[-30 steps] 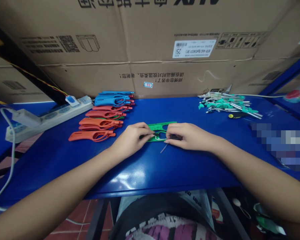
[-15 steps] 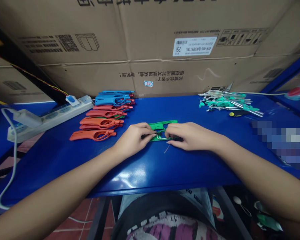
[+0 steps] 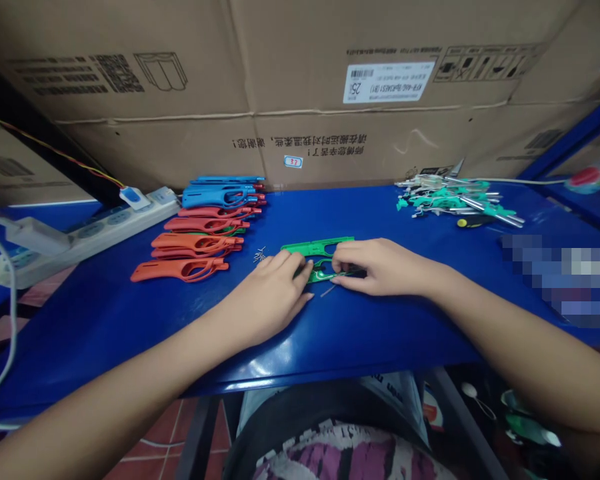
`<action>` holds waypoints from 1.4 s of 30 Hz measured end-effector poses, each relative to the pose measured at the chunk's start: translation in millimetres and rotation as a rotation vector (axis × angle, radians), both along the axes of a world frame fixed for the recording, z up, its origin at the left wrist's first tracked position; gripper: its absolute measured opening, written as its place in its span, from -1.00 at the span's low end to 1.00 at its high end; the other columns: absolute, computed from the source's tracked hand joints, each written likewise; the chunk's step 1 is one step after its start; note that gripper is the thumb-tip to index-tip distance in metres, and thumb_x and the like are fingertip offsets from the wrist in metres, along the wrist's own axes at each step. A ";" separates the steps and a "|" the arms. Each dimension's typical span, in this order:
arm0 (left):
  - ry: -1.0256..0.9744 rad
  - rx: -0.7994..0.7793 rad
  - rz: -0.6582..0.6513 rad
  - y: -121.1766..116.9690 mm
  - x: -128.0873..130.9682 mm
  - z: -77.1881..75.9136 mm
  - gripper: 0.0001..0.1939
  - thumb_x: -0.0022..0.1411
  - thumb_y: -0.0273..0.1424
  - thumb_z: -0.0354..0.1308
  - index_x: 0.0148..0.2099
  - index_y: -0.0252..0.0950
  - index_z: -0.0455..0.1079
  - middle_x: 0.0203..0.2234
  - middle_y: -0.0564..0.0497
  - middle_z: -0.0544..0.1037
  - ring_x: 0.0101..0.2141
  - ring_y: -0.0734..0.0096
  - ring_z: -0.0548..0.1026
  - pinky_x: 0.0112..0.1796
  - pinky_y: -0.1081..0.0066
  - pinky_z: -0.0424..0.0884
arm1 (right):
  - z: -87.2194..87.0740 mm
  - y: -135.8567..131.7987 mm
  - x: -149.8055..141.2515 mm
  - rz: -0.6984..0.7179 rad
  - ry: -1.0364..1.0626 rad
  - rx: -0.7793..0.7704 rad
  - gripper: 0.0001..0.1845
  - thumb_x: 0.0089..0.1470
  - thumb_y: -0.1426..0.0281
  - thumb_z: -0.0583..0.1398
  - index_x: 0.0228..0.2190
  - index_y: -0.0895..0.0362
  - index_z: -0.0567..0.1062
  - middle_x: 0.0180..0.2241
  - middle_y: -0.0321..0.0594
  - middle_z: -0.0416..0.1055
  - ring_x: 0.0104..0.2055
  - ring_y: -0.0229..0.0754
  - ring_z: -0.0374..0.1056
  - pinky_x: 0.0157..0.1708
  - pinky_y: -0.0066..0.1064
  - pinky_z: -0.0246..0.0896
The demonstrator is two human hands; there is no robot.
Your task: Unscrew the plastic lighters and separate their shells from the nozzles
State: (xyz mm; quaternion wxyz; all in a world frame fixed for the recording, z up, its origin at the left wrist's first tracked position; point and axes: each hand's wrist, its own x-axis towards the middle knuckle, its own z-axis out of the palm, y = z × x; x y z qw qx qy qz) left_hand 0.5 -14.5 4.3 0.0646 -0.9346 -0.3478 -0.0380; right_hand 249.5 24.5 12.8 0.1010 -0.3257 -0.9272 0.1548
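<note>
A green plastic frame [image 3: 318, 247] with cut-out openings lies flat on the blue table [image 3: 380, 333], in front of me. My right hand [image 3: 380, 267] grips its right end between fingers and thumb, near a dark piece [image 3: 356, 271] that the fingers partly hide. My left hand [image 3: 273, 298] rests flat with its fingertips on the frame's left part and holds nothing. A thin metal pin [image 3: 328, 291] lies below the frame, and a few small metal pins [image 3: 261, 254] lie left of my left hand.
Rows of orange-red plastic frames [image 3: 190, 250] and blue plastic frames [image 3: 219, 195] lie at the left. A heap of teal and metal parts [image 3: 455, 201] sits at the back right. A power strip [image 3: 87, 235] lies at the far left, and cardboard boxes [image 3: 300, 87] stand behind the table.
My left hand has let go of its pinch and moved down and left, its fingers now spread on the frame. Small metal pins now show left of it. The view has tilted slightly.
</note>
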 end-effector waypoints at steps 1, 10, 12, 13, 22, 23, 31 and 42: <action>0.004 0.018 -0.006 -1.2 0.3 -2.9 -0.50 0.46 -0.29 0.00 0.28 -0.53 0.30 -0.02 -0.29 0.44 0.00 -0.03 0.40 -0.01 0.05 0.44 | -0.9 0.7 -0.3 -0.020 0.023 -0.010 -0.85 0.24 0.29 0.19 -0.31 0.12 0.44 -0.35 -0.28 0.43 -0.38 -0.26 0.28 -0.40 -0.44 0.03; -0.165 -0.126 -0.030 1.4 1.4 -12.1 -0.57 0.44 -0.51 -0.06 0.29 -0.47 0.27 0.01 -0.26 0.42 0.01 0.10 0.40 0.04 0.10 0.45 | -7.7 4.4 -2.2 -0.098 0.088 -0.048 -0.89 0.22 0.37 0.20 -0.30 0.14 0.52 -0.36 -0.25 0.47 -0.37 -0.26 0.31 -0.38 -0.44 0.07; -0.247 -0.189 -0.031 3.3 1.3 -12.6 -0.58 0.43 -0.51 -0.01 0.28 -0.47 0.28 -0.03 -0.24 0.44 -0.01 0.12 0.42 0.04 0.11 0.46 | -9.2 4.3 -1.7 -0.080 0.080 -0.048 -0.89 0.22 0.37 0.20 -0.29 0.14 0.53 -0.30 -0.22 0.50 -0.33 -0.24 0.35 -0.36 -0.43 0.08; -0.287 -0.212 -0.033 4.1 1.3 -13.2 -0.58 0.42 -0.51 0.01 0.28 -0.46 0.29 -0.05 -0.22 0.45 -0.03 0.13 0.42 0.03 0.11 0.47 | -10.2 4.3 -1.6 -0.075 0.079 -0.046 -0.89 0.22 0.37 0.20 -0.28 0.14 0.53 -0.29 -0.21 0.51 -0.32 -0.23 0.36 -0.35 -0.42 0.09; -0.473 -0.285 -0.032 10.5 0.0 -17.2 -0.62 0.35 -0.52 0.17 0.19 -0.40 0.42 -0.18 -0.12 0.51 -0.12 0.22 0.49 -0.02 0.18 0.50 | -16.0 6.4 -4.2 -0.019 0.146 -0.004 -0.87 0.23 0.43 0.19 -0.35 0.17 0.53 -0.37 -0.21 0.49 -0.36 -0.23 0.35 -0.33 -0.41 0.13; -0.471 -0.284 -0.038 10.6 0.1 -16.7 -0.63 0.35 -0.52 0.16 0.18 -0.39 0.43 -0.18 -0.12 0.51 -0.12 0.23 0.49 -0.02 0.19 0.50 | -16.0 6.7 -4.4 -0.012 0.150 -0.005 -0.86 0.23 0.43 0.19 -0.36 0.16 0.53 -0.37 -0.22 0.49 -0.36 -0.24 0.35 -0.33 -0.41 0.14; -0.271 -0.220 -0.044 1.0 5.7 -8.0 -0.64 0.48 -0.45 -0.05 0.15 -0.41 0.47 -0.15 -0.21 0.45 -0.15 0.16 0.45 -0.11 0.13 0.51 | -3.0 2.8 -0.5 -0.030 0.105 -0.068 -0.94 0.18 0.49 0.22 -0.31 0.17 0.53 -0.31 -0.20 0.50 -0.31 -0.23 0.37 -0.33 -0.43 0.16; -0.256 -0.202 -0.025 1.8 1.8 -7.0 -0.74 0.44 -0.44 0.05 0.06 -0.41 0.49 -0.19 -0.13 0.51 -0.17 0.22 0.48 -0.12 0.24 0.53 | 14.7 -0.2 7.1 0.047 0.015 -0.292 -0.88 0.19 0.37 0.25 -0.22 0.15 0.50 -0.25 -0.26 0.41 -0.46 -0.36 0.25 -0.43 -0.46 0.16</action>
